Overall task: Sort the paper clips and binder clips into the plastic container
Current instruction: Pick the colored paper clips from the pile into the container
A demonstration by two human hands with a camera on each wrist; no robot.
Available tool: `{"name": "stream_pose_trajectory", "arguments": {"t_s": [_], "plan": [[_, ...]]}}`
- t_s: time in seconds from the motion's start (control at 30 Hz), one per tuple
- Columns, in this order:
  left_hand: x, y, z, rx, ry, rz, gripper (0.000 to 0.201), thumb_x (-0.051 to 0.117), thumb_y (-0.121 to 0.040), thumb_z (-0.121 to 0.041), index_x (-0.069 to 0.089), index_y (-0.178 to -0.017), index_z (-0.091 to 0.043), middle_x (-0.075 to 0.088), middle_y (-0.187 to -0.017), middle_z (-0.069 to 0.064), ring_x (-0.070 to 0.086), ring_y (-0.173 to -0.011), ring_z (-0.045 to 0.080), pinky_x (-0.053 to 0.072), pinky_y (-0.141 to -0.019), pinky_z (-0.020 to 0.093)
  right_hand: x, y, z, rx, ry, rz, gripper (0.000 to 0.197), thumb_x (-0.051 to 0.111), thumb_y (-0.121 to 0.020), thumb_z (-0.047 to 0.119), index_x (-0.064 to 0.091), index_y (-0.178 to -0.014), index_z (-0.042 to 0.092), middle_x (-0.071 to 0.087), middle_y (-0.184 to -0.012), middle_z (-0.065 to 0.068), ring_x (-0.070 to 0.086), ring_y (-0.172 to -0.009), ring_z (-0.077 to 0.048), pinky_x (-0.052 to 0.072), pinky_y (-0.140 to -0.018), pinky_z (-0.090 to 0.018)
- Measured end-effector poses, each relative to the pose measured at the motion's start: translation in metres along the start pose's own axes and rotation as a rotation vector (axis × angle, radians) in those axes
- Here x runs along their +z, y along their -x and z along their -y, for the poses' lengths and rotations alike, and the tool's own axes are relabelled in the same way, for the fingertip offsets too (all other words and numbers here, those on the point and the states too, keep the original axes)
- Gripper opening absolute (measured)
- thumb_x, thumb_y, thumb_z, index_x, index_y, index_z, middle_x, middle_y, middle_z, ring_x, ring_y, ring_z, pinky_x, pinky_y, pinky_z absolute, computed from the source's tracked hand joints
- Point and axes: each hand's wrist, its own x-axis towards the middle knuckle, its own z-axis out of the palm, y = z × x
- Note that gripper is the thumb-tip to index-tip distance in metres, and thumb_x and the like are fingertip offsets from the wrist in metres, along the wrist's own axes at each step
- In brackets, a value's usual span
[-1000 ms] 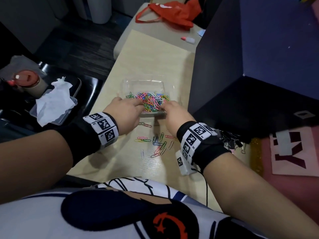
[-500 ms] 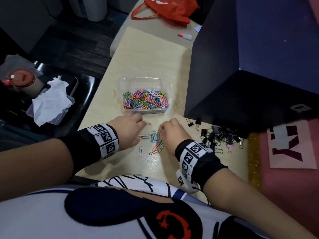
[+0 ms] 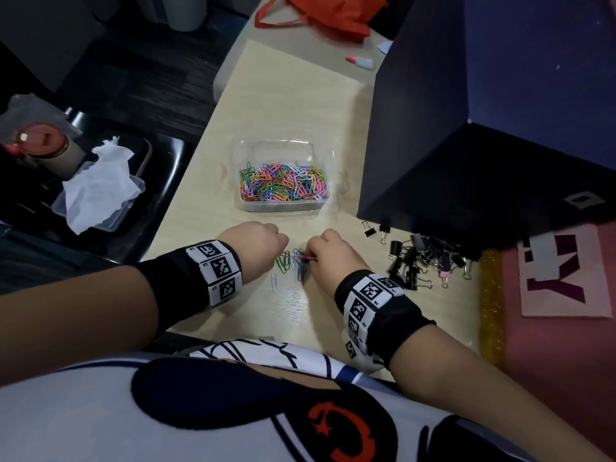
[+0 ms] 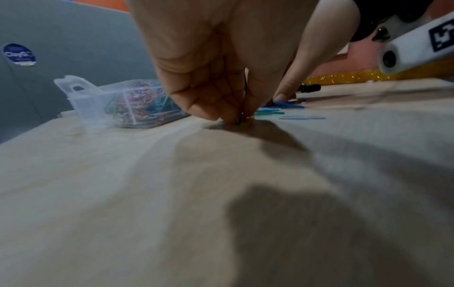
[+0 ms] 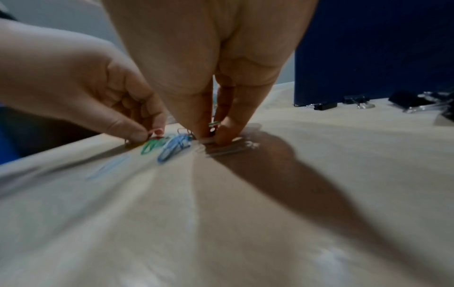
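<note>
The last loose paper clips (image 3: pixel 290 261) are being gathered on the table (image 3: pixel 300 105), just near of the plastic container (image 3: pixel 283 151), which is already filled with coloured clips. The left hand (image 3: pixel 255 243) is curled down so that a clip is pinched at its fingertips (image 4: pixel 221 114); a pink clip is pinched by the right hand (image 3: pixel 333 255), its fingertips (image 5: pixel 221 136) pressed to the wood, probably to bunch clips for one lift. The binder clips (image 3: pixel 423 258) are left heaped to the right, beside the dark box (image 3: pixel 466 145). Compared with a second ago, both hands have been drawn back from the container's near edge to the scatter, which is now tighter.
</note>
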Motion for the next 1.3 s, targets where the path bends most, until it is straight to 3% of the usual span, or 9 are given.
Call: {"name": "stream_pose_trajectory", "arguments": {"t_s": [0.27, 0.37, 0.5, 0.67, 0.8, 0.9, 1.0, 1.13, 1.3], "plan": [[-0.025, 0.009, 0.019, -0.061, 0.237, -0.258, 0.024, 0.047, -0.094, -0.023, 0.061, -0.113, -0.019, 0.061, -0.114, 0.004, 0.058, -0.106, 0.025, 0.048, -0.087, 0.034, -0.041, -0.017, 0.004, 0.122, -0.229, -0.142, 0.004, 0.067, -0.086, 0.023, 0.066, -0.082, 0.023, 0.065, -0.085, 0.005, 0.061, -0.08, -0.014, 0.048, -0.074, -0.024], [-0.048, 0.009, 0.031, -0.108, 0.285, -0.381, 0.022, 0.053, -0.091, -0.024, 0.064, -0.109, -0.019, 0.064, -0.111, 0.006, 0.059, -0.103, 0.027, 0.047, -0.085, 0.036, -0.066, -0.026, 0.015, 0.083, -0.329, -0.262, 0.005, 0.066, -0.088, 0.02, 0.067, -0.093, 0.019, 0.065, -0.086, 0.006, 0.058, -0.077, -0.01, 0.048, -0.075, -0.022], [-0.071, 0.002, 0.043, -0.162, 0.303, -0.466, 0.03, 0.055, -0.092, -0.027, 0.062, -0.12, -0.019, 0.065, -0.115, 0.011, 0.059, -0.107, 0.031, 0.047, -0.089, 0.038, -0.081, -0.036, 0.025, 0.06, -0.373, -0.345, 0.029, 0.062, -0.088, 0.022, 0.063, -0.116, 0.021, 0.064, -0.113, -0.001, 0.062, -0.1, -0.017, 0.048, -0.093, -0.03], [-0.058, 0.002, 0.037, -0.113, 0.299, -0.442, 0.033, 0.054, -0.089, -0.02, 0.06, -0.122, -0.02, 0.06, -0.114, 0.008, 0.058, -0.106, 0.031, 0.048, -0.086, 0.038, -0.072, -0.016, 0.017, 0.215, -0.045, -0.065, 0.032, 0.054, -0.091, 0.017, 0.057, -0.122, 0.01, 0.059, -0.121, -0.01, 0.058, -0.109, -0.026, 0.046, -0.09, -0.031], [-0.026, 0.008, 0.019, -0.041, 0.193, -0.136, 0.034, 0.054, -0.087, -0.025, 0.056, -0.121, -0.024, 0.056, -0.116, 0.001, 0.057, -0.108, 0.024, 0.049, -0.087, 0.035, -0.04, 0.001, 0.014, 0.328, 0.156, 0.144, 0.037, 0.04, -0.1, 0.029, 0.055, -0.124, 0.006, 0.053, -0.124, -0.011, 0.055, -0.114, -0.028, 0.045, -0.086, -0.031], [-0.007, 0.009, 0.008, -0.004, 0.081, 0.02, 0.039, 0.06, -0.084, -0.031, 0.053, -0.12, -0.02, 0.053, -0.113, 0.005, 0.058, -0.104, 0.028, 0.05, -0.084, 0.036, -0.017, 0.003, 0.015, 0.385, -0.032, 0.091, 0.055, 0.06, -0.089, 0.04, 0.041, -0.13, 0.008, 0.041, -0.13, -0.011, 0.05, -0.119, -0.03, 0.042, -0.096, -0.033], [0.0, 0.009, 0.003, -0.025, 0.049, 0.039, 0.032, 0.057, -0.088, -0.026, 0.054, -0.118, -0.016, 0.054, -0.112, 0.008, 0.058, -0.103, 0.03, 0.05, -0.082, 0.037, -0.006, 0.006, 0.027, 0.217, 0.003, 0.071, 0.066, 0.071, -0.079, 0.04, 0.04, -0.13, 0.011, 0.036, -0.127, -0.011, 0.047, -0.117, -0.032, 0.041, -0.097, -0.037], [0.002, 0.01, 0.004, -0.062, 0.008, 0.009, 0.02, 0.044, -0.094, -0.019, 0.057, -0.108, -0.014, 0.057, -0.107, 0.009, 0.059, -0.1, 0.03, 0.047, -0.077, 0.036, 0.005, 0.006, 0.03, -0.038, 0.105, 0.03, 0.038, 0.053, -0.088, 0.011, 0.047, -0.126, 0.013, 0.04, -0.124, -0.012, 0.043, -0.114, -0.034, 0.04, -0.091, -0.039], [0.007, 0.012, 0.009, -0.09, 0.027, 0.009, 0.018, 0.044, -0.096, -0.021, 0.056, -0.106, -0.012, 0.056, -0.106, 0.01, 0.06, -0.098, 0.031, 0.049, -0.076, 0.039, 0.007, 0.004, 0.014, -0.064, 0.09, 0.006, 0.033, 0.045, -0.087, 0.0, 0.057, -0.114, 0.016, 0.047, -0.114, -0.011, 0.05, -0.105, -0.032, 0.045, -0.089, -0.038]]}}
